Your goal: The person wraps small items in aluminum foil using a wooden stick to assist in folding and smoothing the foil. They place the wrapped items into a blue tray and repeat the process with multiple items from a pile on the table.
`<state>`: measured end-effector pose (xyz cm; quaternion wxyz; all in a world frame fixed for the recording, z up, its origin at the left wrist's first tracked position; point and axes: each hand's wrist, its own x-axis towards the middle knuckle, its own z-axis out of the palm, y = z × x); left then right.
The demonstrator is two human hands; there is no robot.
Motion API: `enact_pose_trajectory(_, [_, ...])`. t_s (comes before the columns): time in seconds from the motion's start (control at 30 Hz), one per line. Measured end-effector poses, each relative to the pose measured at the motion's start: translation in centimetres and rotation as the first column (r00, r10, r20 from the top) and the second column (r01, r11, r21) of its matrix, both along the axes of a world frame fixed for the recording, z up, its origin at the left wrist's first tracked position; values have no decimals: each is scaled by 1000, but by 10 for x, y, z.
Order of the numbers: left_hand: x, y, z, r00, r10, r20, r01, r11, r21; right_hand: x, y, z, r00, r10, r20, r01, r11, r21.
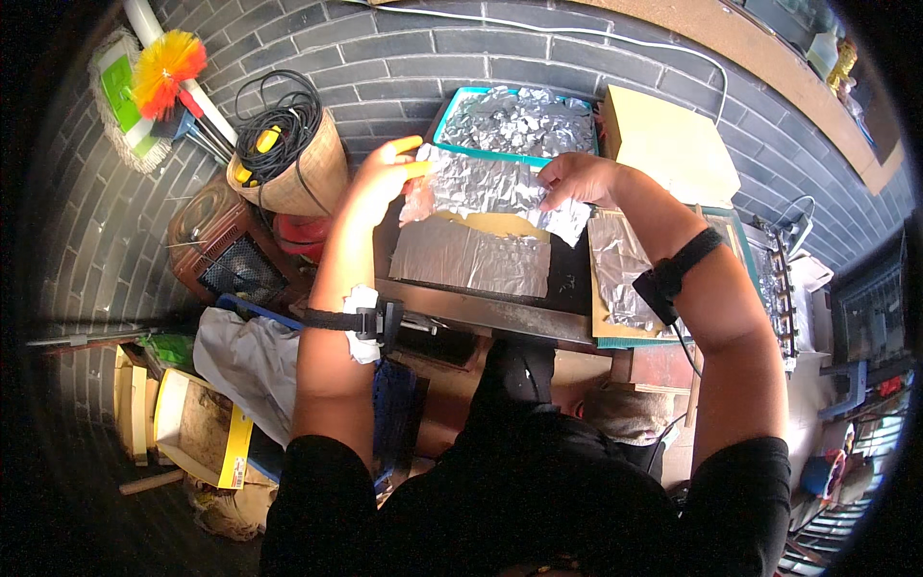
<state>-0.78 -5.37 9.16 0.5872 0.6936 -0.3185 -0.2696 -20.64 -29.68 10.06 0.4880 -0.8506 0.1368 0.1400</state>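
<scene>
Between my hands a crinkled sheet of silver foil (486, 186) stretches across, its loose right end hanging down. My left hand (386, 178) is closed on the left edge of this sheet, with the fingertips brightly lit. The right edge is pinched by my right hand (580, 180), thumb and fingers pressed together. Just below lies a flat foil-covered panel (471, 258) on the dark work surface, and a strip of tan board shows along its far edge. A turquoise-rimmed tray (481, 152) heaped with crumpled foil pieces stands behind the sheet.
At the right, a foil-covered board (615, 264) rests on a green mat (625, 341). A tan box (663, 144) stands against the brick wall. To the left are a basket (322, 173) of black cable, a brown heater-like box (236, 260) and a yellow-edged carton (202, 428).
</scene>
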Motion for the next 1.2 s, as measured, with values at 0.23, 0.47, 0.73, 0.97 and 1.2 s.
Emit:
enact_pose_trajectory(0.23, [24, -18, -62, 1000, 23, -8, -23, 995, 95, 29, 3, -27, 996, -4, -88, -43, 851, -524])
enact_pose_trajectory(0.47, [57, -37, -118, 964, 149, 222, -198, 955, 220, 50, 16, -47, 987, -9, -160, -118, 632, -766])
enact_pose_trajectory(0.73, [58, -41, -122, 917, 202, 345, -306, 910, 280, 40, 15, -44, 988, -78, -132, -54, 628, -776])
enact_pose_trajectory(0.97, [54, -33, -114, 872, 225, 435, -363, 893, 265, 20, 21, -11, 997, -23, -73, -46, 597, -801])
enact_pose_trajectory(1.2, [49, -28, -95, 769, 239, 592, -515, 781, 353, 9, 14, -23, 989, 102, -107, -146, 555, -819])
